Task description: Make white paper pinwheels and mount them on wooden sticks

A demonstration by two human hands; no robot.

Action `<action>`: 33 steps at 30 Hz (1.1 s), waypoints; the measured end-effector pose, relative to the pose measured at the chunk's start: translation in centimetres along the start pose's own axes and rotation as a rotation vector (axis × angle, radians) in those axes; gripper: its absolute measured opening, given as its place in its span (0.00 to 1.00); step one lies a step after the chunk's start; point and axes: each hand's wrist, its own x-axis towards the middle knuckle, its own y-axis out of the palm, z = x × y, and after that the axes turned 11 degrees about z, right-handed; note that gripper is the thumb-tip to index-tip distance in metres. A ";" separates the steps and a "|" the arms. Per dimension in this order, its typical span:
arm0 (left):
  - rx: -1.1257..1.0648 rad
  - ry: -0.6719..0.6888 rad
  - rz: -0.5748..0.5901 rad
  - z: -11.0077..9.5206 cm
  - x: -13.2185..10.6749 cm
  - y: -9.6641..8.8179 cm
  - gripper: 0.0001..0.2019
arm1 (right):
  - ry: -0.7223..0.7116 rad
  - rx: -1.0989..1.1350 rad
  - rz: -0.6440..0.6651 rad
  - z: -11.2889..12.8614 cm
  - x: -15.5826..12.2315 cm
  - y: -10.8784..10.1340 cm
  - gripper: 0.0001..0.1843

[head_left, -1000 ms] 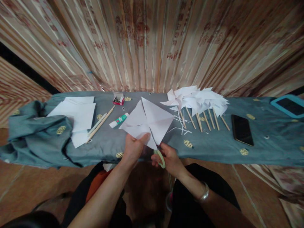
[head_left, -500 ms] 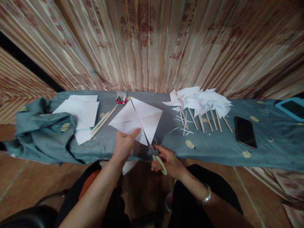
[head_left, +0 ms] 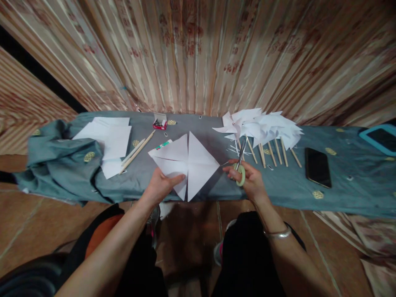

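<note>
My left hand pinches a white square of paper near its lower left edge, thumb on top. Slits run from the paper's corners toward its middle, at the top, bottom and left. My right hand is closed on a pair of scissors with pale green handles, blades pointing up and away, to the right of the paper. Beyond the scissors lie several white paper pinwheels on wooden sticks, overlapping in a row, with thin paper strips beside them.
On the grey-green cloth at left lie white paper sheets and wooden sticks. A small red box of pins stands at the back. A black phone and a blue-framed device lie at right. A curtain hangs behind.
My right hand has drawn the scissors out of the paper's lower slit and moved them right and up. The paper has turned a little and shifted right in my left hand.
</note>
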 end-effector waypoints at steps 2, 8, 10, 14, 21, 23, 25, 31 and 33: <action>0.001 -0.071 0.068 0.0 -0.6 0.5 0.18 | -0.006 -0.004 0.004 0.2 0.6 0.1 0.24; -0.021 -0.144 0.144 0.0 -1.5 0.8 0.17 | 0.152 0.077 0.146 0.2 1.2 1.5 0.24; -0.026 -0.154 0.131 0.0 -1.4 0.6 0.17 | 0.188 0.136 0.210 0.1 1.2 1.9 0.25; -0.119 -0.173 0.115 -0.8 -1.0 0.0 0.19 | 0.190 0.219 0.228 -0.2 1.6 3.1 0.25; -0.408 -0.032 0.259 -2.0 -0.8 0.3 0.29 | 0.082 0.466 -0.101 -0.3 3.7 6.8 0.20; -0.379 0.011 0.292 -1.7 -0.8 0.7 0.27 | 0.065 0.485 -0.111 -0.3 4.2 8.0 0.18; -0.330 0.051 0.284 -1.3 -0.7 1.2 0.24 | 0.059 0.503 -0.095 -0.3 4.5 9.0 0.17; -0.294 0.083 -0.010 -0.3 0.3 2.6 0.23 | 0.014 0.365 0.038 -0.5 3.6 11.3 0.19; -0.283 0.096 -0.121 -0.3 0.6 2.5 0.26 | 0.022 0.309 0.104 -0.4 3.2 11.4 0.21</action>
